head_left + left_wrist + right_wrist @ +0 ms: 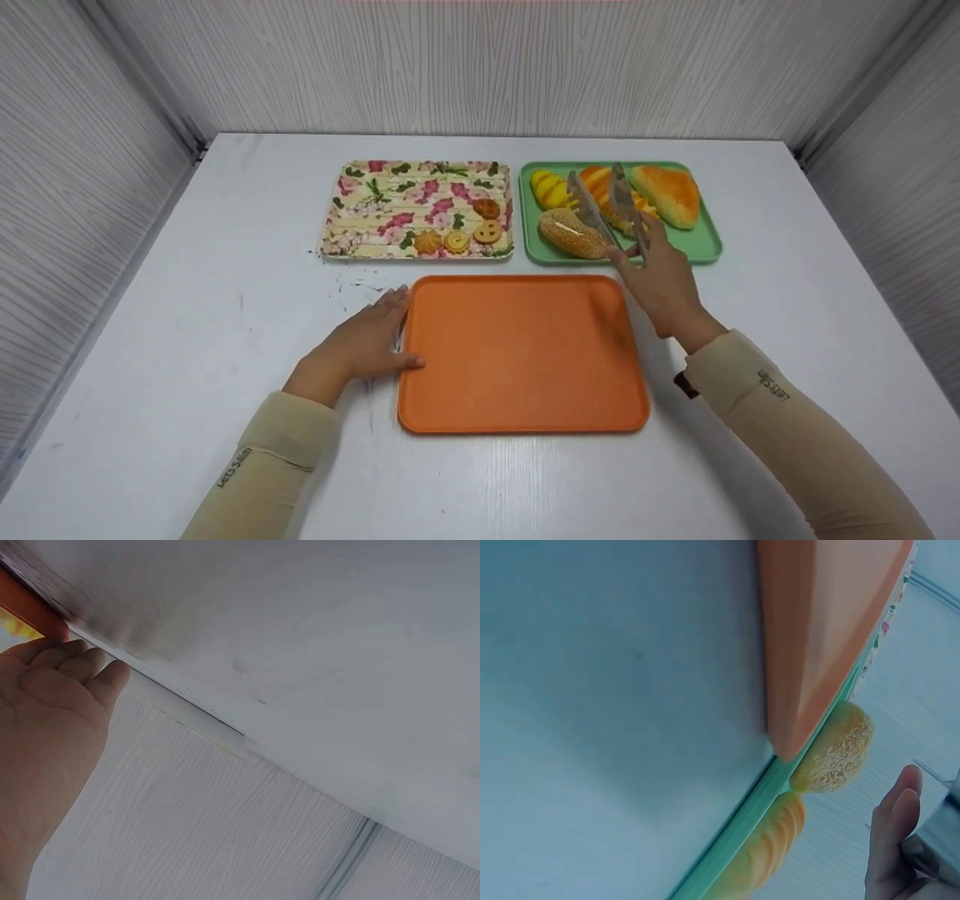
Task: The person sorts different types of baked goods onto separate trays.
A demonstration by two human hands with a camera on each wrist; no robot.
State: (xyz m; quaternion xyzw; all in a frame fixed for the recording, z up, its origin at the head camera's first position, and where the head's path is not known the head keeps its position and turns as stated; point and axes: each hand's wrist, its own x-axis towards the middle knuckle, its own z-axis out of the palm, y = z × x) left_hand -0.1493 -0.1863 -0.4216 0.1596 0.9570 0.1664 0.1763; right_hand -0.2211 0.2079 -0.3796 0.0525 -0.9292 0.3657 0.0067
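Note:
My right hand (660,277) holds a pair of metal tongs (592,206) over the green tray (705,253), their two arms spread apart. Below the tips lie a sesame-covered bread roll (566,231) and other breads. In the right wrist view, the sesame roll (840,750) shows beyond the tray corner, with the tongs (934,836) in the fingers at right. My left hand (367,341) rests at the left side of an orange tray (517,352), thumb over its rim and fingers extended along the outside. The left wrist view shows those fingers reaching the orange edge (34,607).
A flower-patterned tray (375,206) stands at the back left with several cookies (457,241) in its right part. On the green tray are also a yellow striped bread (550,189) and a triangular bread (671,196). Pale panels (487,67) enclose the white table (187,300).

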